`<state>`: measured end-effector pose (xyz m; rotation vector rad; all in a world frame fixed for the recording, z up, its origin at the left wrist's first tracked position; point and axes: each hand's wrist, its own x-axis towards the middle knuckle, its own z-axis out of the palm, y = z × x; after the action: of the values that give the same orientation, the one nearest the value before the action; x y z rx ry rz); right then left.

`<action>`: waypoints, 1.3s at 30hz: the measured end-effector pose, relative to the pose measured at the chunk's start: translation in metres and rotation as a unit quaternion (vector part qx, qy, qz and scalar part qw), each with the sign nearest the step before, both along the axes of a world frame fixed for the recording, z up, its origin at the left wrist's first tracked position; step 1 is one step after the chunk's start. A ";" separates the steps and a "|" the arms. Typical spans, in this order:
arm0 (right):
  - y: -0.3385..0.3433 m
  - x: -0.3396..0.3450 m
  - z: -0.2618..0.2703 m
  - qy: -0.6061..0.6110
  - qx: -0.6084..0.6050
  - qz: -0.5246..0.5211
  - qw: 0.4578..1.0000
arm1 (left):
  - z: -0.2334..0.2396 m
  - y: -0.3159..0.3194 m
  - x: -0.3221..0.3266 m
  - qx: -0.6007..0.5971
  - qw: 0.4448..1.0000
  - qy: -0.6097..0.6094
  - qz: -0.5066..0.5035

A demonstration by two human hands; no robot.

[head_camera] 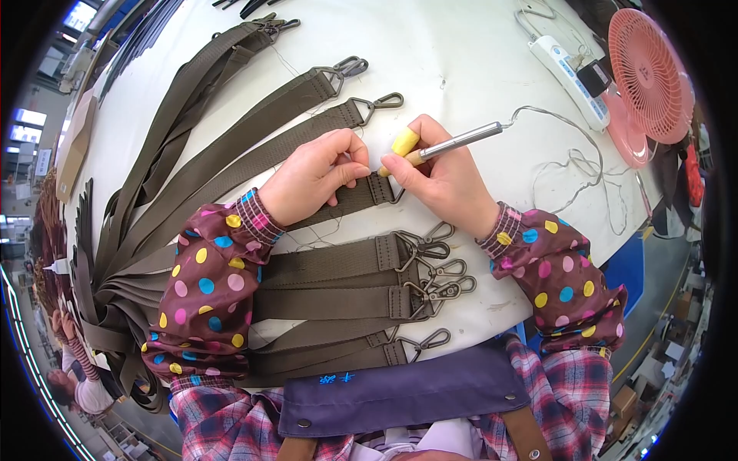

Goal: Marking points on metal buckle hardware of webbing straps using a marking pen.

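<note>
My right hand grips a corded pen-shaped tool with a metal barrel and a tan front part; its tip is hidden. A yellow cover wraps one finger of this hand. The thumb and forefinger of my left hand are pinched together at the upper edge of a dark olive webbing strap, near its stitched end. Whatever they pinch is too small to make out. Loose threads trail beside this strap. Its metal ring is partly covered by my right hand.
More webbing straps with metal snap hooks fan across the white table, bunched at the left. A power strip and a pink fan stand at upper right. The tool's cord loops there. Another person is at far left.
</note>
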<state>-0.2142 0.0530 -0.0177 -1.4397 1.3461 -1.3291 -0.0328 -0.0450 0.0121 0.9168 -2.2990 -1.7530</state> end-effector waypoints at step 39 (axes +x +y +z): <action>0.045 -0.030 0.047 0.269 -0.083 0.133 0.950 | 0.023 0.022 0.048 -0.018 0.997 -0.063 -0.032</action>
<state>-0.2439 0.0980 0.0294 -2.1246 1.3216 -0.9212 0.0153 -0.0234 0.0354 0.9843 -2.4547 -1.7195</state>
